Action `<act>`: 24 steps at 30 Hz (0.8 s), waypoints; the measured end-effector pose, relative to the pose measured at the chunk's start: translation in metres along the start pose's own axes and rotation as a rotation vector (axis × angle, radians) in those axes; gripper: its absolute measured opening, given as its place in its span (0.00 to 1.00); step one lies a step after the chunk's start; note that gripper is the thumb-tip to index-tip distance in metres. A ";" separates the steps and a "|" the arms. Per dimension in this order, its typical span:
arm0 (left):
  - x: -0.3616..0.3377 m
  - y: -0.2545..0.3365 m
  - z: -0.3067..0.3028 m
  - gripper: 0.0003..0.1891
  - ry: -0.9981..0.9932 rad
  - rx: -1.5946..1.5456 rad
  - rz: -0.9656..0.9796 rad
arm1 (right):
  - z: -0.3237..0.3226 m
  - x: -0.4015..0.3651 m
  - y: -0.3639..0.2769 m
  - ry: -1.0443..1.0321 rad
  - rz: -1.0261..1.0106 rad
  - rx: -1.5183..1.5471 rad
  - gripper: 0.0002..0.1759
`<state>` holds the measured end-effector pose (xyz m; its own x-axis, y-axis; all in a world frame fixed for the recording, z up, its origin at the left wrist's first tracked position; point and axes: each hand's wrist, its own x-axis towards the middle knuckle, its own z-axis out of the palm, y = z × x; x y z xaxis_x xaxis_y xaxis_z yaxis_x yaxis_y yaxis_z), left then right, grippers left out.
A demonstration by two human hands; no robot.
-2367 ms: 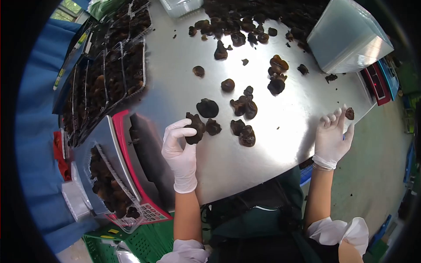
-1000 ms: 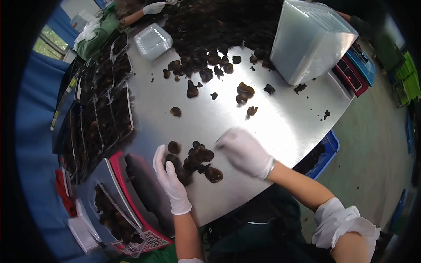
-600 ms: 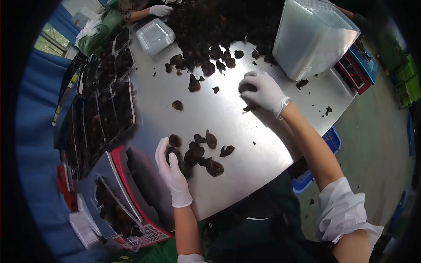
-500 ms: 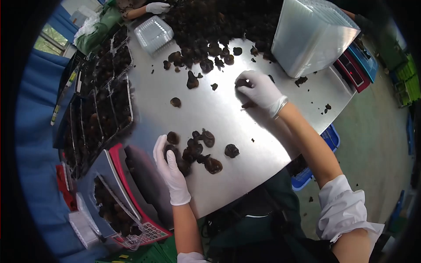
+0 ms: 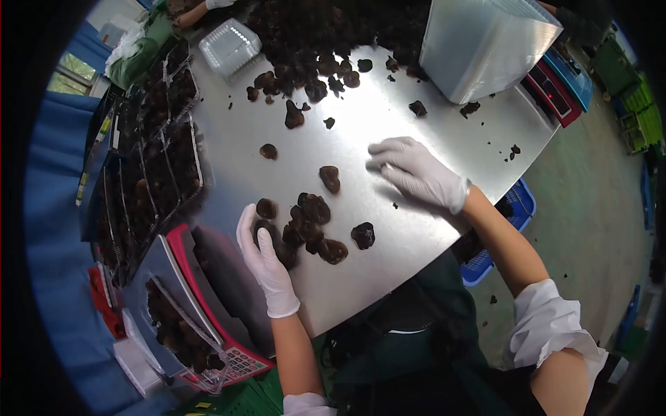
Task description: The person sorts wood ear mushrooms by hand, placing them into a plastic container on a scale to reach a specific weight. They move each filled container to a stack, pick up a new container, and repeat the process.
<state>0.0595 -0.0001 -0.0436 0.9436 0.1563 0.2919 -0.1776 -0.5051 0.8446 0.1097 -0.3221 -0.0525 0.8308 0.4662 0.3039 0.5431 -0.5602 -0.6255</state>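
On the metal table, my white-gloved left hand (image 5: 267,267) is cupped with its thumb apart, resting against dark brown wood ear mushrooms (image 5: 284,251). Part of what lies beside its palm is hidden. A small cluster of wood ears (image 5: 305,220) spreads just to its right. My right hand (image 5: 420,173), also gloved, hovers over or touches the table with fingers stretched out and slightly blurred; I see nothing in it. One wood ear (image 5: 329,179) lies left of its fingertips, and another (image 5: 363,236) sits below, nearer to me.
A large wood ear heap (image 5: 312,35) covers the far side. Stacked clear plastic trays (image 5: 485,52) stand back right, and a clear box (image 5: 230,47) back left. Filled trays (image 5: 149,184) line the left. A pink scale (image 5: 239,364) bears another filled tray. A blue basket (image 5: 525,201) is below the table edge.
My right hand has gone from a pinch to stretched fingers and come slightly nearer to me. A wood ear now lies above the cluster. My left hand stays beside the pile; the view has shifted slightly.
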 end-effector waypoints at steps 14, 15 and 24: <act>0.000 -0.003 0.000 0.20 0.021 -0.026 0.014 | -0.060 -0.039 -0.045 0.420 0.363 -0.570 0.18; 0.001 -0.003 0.000 0.20 0.029 -0.032 0.023 | -0.054 -0.022 -0.054 0.367 0.238 -0.384 0.19; 0.001 -0.002 -0.003 0.23 0.028 -0.017 0.021 | 0.044 0.160 -0.007 0.150 -0.155 -0.371 0.31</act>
<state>0.0599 0.0041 -0.0437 0.9314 0.1698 0.3220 -0.2024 -0.4938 0.8457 0.2341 -0.2133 -0.0315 0.7292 0.4754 0.4922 0.6474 -0.7124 -0.2710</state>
